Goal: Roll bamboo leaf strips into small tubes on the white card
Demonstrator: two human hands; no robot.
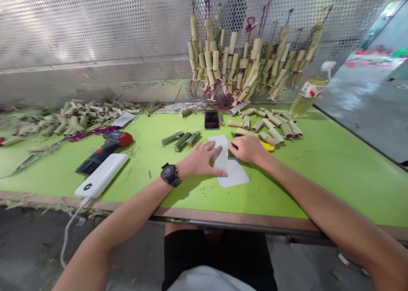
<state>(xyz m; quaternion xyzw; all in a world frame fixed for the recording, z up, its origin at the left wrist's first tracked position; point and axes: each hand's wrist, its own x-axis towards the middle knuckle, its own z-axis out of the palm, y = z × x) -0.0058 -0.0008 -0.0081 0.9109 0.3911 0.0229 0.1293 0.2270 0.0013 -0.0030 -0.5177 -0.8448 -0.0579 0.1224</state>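
Note:
A sheet of white paper [234, 175] lies on the green tabletop in front of me. My left hand [204, 159], with a black watch on its wrist, rests flat on the paper's left side, fingers spread. At the paper's right edge my right hand [245, 148] is closed, its fingers curled round a short green bamboo piece [230, 154] that is mostly hidden under them. Just beyond that hand, a yellow object [267, 146] shows only in part. Several cut green bamboo pieces [182, 141] lie beyond my left hand.
A cordless drill [106, 150] and a white power bank [102, 176] with a cable lie at left, before a bamboo heap [73, 116]. Strung bamboo [248, 65] hangs on the perforated metal wall. More pieces [277, 125] and an oil bottle [307, 95] are at right.

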